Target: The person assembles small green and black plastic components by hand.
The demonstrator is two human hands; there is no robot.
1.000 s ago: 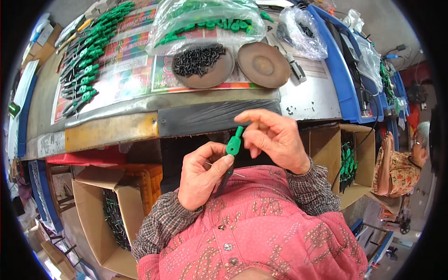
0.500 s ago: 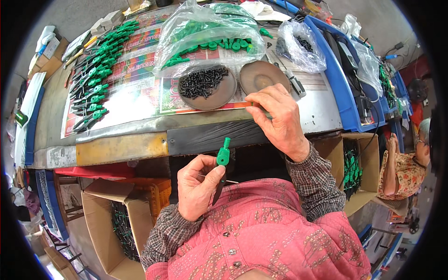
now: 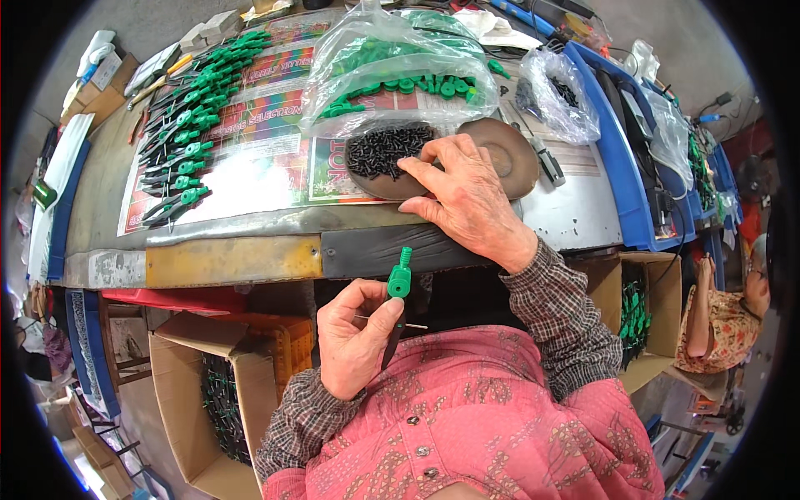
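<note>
My left hand (image 3: pixel 358 333) is closed around a green plastic fitting (image 3: pixel 400 279) with a ribbed upright stem and a black pointed lower part. A thin pale rod also sticks out sideways from that grip. On the bench, my right hand (image 3: pixel 471 196) reaches over a round dish (image 3: pixel 379 185) with small black screw-like pieces (image 3: pixel 385 150) heaped in it. Its index fingertip is at the edge of the heap, and the thumb stands apart from it. Partly behind the right hand lies a second brown dish (image 3: pixel 518 158).
Green-and-black fittings (image 3: pixel 187 125) lie in a long row at the left. A clear bag (image 3: pixel 400 62) of green parts stands behind the dishes. Blue trays (image 3: pixel 612 175) line the right side. Open cartons (image 3: pixel 175 400) stand below the bench edge. Another person (image 3: pixel 721 321) sits at far right.
My right hand has moved left from the brown dish to the heap of black pieces, its thumb and index finger spreading apart. My left hand keeps hold of the green fitting.
</note>
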